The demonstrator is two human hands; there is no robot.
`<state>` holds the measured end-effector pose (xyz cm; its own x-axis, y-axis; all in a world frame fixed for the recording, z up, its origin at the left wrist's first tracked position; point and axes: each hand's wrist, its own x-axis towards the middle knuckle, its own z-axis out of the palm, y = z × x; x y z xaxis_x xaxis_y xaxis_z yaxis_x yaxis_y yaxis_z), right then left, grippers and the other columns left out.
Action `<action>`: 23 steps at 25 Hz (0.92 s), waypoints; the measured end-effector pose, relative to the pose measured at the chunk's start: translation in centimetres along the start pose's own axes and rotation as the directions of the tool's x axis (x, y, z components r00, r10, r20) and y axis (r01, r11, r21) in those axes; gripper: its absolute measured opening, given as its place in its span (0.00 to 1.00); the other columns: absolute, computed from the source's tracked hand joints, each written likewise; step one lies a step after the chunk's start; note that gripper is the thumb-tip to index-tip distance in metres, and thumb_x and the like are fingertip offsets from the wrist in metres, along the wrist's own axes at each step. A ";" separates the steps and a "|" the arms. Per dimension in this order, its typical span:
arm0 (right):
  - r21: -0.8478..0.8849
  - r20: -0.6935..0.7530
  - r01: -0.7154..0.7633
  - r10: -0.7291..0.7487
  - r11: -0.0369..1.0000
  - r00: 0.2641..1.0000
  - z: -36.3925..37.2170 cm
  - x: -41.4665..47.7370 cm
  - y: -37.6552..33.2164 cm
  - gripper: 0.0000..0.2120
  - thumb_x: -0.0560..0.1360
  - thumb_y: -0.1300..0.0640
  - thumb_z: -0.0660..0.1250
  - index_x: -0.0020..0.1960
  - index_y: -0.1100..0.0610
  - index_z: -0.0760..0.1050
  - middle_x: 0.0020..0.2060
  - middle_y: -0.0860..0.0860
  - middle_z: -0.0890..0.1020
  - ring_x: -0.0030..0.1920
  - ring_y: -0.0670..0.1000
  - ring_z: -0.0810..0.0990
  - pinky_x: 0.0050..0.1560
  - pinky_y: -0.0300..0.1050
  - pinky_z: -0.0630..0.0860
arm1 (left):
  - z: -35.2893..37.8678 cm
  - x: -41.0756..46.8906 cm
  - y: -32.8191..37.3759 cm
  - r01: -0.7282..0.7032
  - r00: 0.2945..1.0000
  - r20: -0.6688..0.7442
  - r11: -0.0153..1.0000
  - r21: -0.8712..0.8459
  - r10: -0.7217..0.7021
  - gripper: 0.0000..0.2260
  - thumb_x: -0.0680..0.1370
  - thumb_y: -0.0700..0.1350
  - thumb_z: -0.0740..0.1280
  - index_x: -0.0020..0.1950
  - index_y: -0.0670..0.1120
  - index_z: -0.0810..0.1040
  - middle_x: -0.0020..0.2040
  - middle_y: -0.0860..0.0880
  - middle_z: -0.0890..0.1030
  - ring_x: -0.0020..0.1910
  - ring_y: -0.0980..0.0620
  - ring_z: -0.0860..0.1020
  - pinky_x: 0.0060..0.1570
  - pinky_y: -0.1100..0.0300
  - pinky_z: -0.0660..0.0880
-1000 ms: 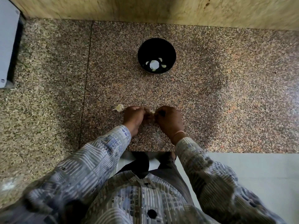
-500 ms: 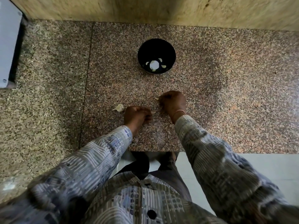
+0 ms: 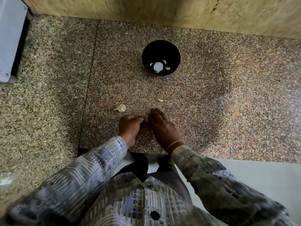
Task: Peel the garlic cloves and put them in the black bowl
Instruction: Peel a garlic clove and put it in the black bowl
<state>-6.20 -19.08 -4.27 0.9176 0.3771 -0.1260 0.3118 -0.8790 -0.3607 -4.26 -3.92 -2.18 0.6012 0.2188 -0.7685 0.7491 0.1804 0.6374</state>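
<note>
Grey box [image 3: 9, 39], far left edge. Speckled granite counter [image 3: 53, 98], seam left of centre. Garlic piece [image 3: 120, 108] beside left hand [image 3: 130, 126], fingers curled, contents hidden. Right hand [image 3: 162, 127], fingers flat, touching the left. Loose clove [image 3: 160, 100] between hands and black bowl [image 3: 160, 49]; peeled cloves [image 3: 167, 68] inside. Beige stone wall [image 3: 179, 10] behind.

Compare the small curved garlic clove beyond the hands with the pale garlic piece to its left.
The garlic clove is smaller, smooth and yellowish; the garlic piece is bigger, paler and ragged. The garlic clove lies nearer the black bowl; the garlic piece lies nearer the left hand. Both rest on the granite counter, untouched.
</note>
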 end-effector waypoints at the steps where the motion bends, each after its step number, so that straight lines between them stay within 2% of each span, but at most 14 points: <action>1: -0.020 -0.018 0.029 -0.029 0.999 0.999 -0.2 -0.3 0.1 0.19 0.80 0.61 0.54 0.65 0.62 0.76 0.68 0.60 0.75 0.62 0.59 0.77 0.50 0.54 0.85 | 0.1 0.0 0.1 0.004 1.000 -0.010 1.000 0.003 -0.004 0.05 0.79 0.36 0.70 0.46 0.39 0.85 0.42 0.39 0.87 0.43 0.40 0.87 0.45 0.49 0.84; 4: -0.098 -0.036 0.055 -0.059 0.994 0.998 -1.1 0.0 0.2 0.15 0.78 0.62 0.54 0.49 0.61 0.80 0.48 0.56 0.78 0.48 0.55 0.77 0.34 0.52 0.82 | 0.4 0.1 0.2 0.021 0.999 -0.031 1.000 -0.016 -0.022 0.06 0.79 0.36 0.69 0.44 0.39 0.84 0.41 0.38 0.87 0.40 0.41 0.86 0.47 0.46 0.85; 6: -0.137 -0.046 -0.017 0.011 0.990 0.999 -1.5 0.2 -0.2 0.11 0.78 0.63 0.60 0.45 0.60 0.81 0.44 0.55 0.78 0.45 0.55 0.78 0.33 0.50 0.82 | 0.5 -0.1 0.3 0.029 0.999 -0.045 0.999 -0.030 -0.030 0.05 0.79 0.36 0.70 0.45 0.38 0.84 0.40 0.39 0.87 0.38 0.42 0.86 0.46 0.48 0.85; 9: -0.168 0.029 -0.014 0.019 0.986 0.999 -1.7 0.0 -0.6 0.08 0.80 0.61 0.64 0.49 0.57 0.82 0.44 0.55 0.80 0.48 0.56 0.80 0.37 0.51 0.83 | 0.4 -0.7 0.1 0.038 0.998 -0.053 0.998 -0.051 -0.041 0.05 0.79 0.38 0.72 0.49 0.37 0.85 0.42 0.39 0.87 0.39 0.43 0.87 0.39 0.53 0.84; 11: -0.080 0.080 -0.041 0.048 0.996 0.996 -2.4 0.0 0.1 0.10 0.81 0.62 0.63 0.52 0.56 0.84 0.47 0.54 0.82 0.49 0.55 0.82 0.43 0.51 0.84 | 0.3 -0.9 -0.2 0.058 0.997 -0.041 0.993 -0.104 -0.062 0.05 0.79 0.39 0.72 0.50 0.38 0.85 0.43 0.39 0.87 0.43 0.40 0.87 0.45 0.49 0.84; 13: 0.185 0.120 -0.276 0.257 0.943 0.959 -3.5 0.1 1.2 0.09 0.80 0.62 0.67 0.52 0.55 0.86 0.47 0.53 0.86 0.45 0.52 0.85 0.47 0.47 0.83 | 0.2 -1.6 -0.3 0.072 0.997 -0.029 0.987 -0.146 -0.077 0.05 0.79 0.40 0.72 0.50 0.39 0.85 0.45 0.38 0.87 0.43 0.41 0.86 0.44 0.49 0.84; 14: 0.447 0.193 -0.448 0.406 0.774 0.893 -4.0 0.2 2.0 0.07 0.78 0.64 0.70 0.51 0.56 0.86 0.47 0.53 0.87 0.44 0.52 0.85 0.48 0.45 0.83 | 0.1 -2.1 -0.4 0.063 0.997 -0.033 0.985 -0.161 -0.069 0.05 0.79 0.40 0.72 0.51 0.39 0.85 0.46 0.38 0.87 0.41 0.42 0.86 0.41 0.52 0.84; 15: 0.698 0.339 -0.568 0.498 0.435 0.798 -4.7 0.0 2.6 0.06 0.76 0.66 0.72 0.50 0.59 0.86 0.47 0.56 0.88 0.44 0.52 0.86 0.49 0.45 0.83 | 0.0 -2.6 -0.5 0.043 0.998 -0.043 0.981 -0.190 -0.052 0.06 0.79 0.40 0.72 0.52 0.39 0.85 0.47 0.38 0.87 0.40 0.44 0.86 0.39 0.53 0.84; 16: 0.809 0.498 -0.586 0.481 0.040 0.721 -5.5 -0.2 3.2 0.07 0.76 0.70 0.71 0.49 0.62 0.85 0.48 0.59 0.87 0.45 0.54 0.85 0.51 0.46 0.84 | -0.1 -3.0 -0.7 0.019 0.998 -0.061 0.973 -0.230 -0.034 0.06 0.79 0.40 0.71 0.52 0.39 0.85 0.47 0.38 0.87 0.40 0.45 0.86 0.39 0.55 0.84; 17: 0.793 0.609 -0.544 0.386 -0.275 0.693 -6.2 -0.5 3.5 0.07 0.77 0.73 0.68 0.49 0.65 0.82 0.48 0.60 0.86 0.47 0.55 0.85 0.53 0.46 0.83 | -0.1 -3.6 -0.8 -0.006 0.996 -0.083 0.960 -0.281 -0.018 0.05 0.79 0.39 0.71 0.51 0.38 0.85 0.47 0.37 0.87 0.41 0.46 0.86 0.40 0.56 0.85; 18: 0.745 0.648 -0.503 0.296 -0.438 0.702 -6.8 -0.8 3.8 0.07 0.78 0.75 0.65 0.50 0.67 0.80 0.49 0.59 0.84 0.49 0.54 0.84 0.55 0.47 0.83 | -0.1 -4.4 -1.0 -0.031 0.994 -0.105 0.941 -0.336 -0.005 0.05 0.78 0.39 0.71 0.51 0.38 0.84 0.48 0.37 0.87 0.42 0.46 0.86 0.42 0.57 0.85; 19: 0.717 0.655 -0.488 0.239 -0.498 0.717 -7.3 -0.8 3.9 0.08 0.79 0.75 0.63 0.53 0.67 0.78 0.51 0.59 0.83 0.51 0.54 0.83 0.55 0.47 0.83 | 0.0 -5.0 -1.1 -0.052 0.992 -0.125 0.922 -0.383 0.004 0.05 0.78 0.38 0.72 0.52 0.37 0.84 0.49 0.36 0.86 0.43 0.45 0.86 0.43 0.56 0.85; 21: 0.713 0.643 -0.499 0.176 -0.492 0.745 -8.3 -0.8 3.3 0.15 0.79 0.75 0.63 0.64 0.66 0.75 0.55 0.60 0.81 0.53 0.53 0.83 0.50 0.44 0.84 | 0.4 -6.9 -1.5 -0.096 0.985 -0.172 0.879 -0.467 0.017 0.07 0.79 0.37 0.71 0.54 0.36 0.83 0.47 0.36 0.86 0.42 0.44 0.87 0.45 0.53 0.85; 23: 0.719 0.625 -0.518 0.107 -0.463 0.773 -9.3 -0.9 2.3 0.13 0.78 0.76 0.63 0.60 0.67 0.76 0.52 0.58 0.81 0.49 0.51 0.85 0.48 0.43 0.84 | 0.7 -9.2 -1.9 -0.150 0.976 -0.218 0.817 -0.557 0.031 0.05 0.80 0.35 0.68 0.52 0.35 0.83 0.42 0.39 0.87 0.39 0.46 0.86 0.39 0.56 0.85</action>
<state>-4.05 -24.12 3.63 0.5884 0.3802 -0.7136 -0.7970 0.4216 -0.4325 -11.01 -6.98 3.62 0.5491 0.4278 -0.7179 0.3667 0.6486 0.6670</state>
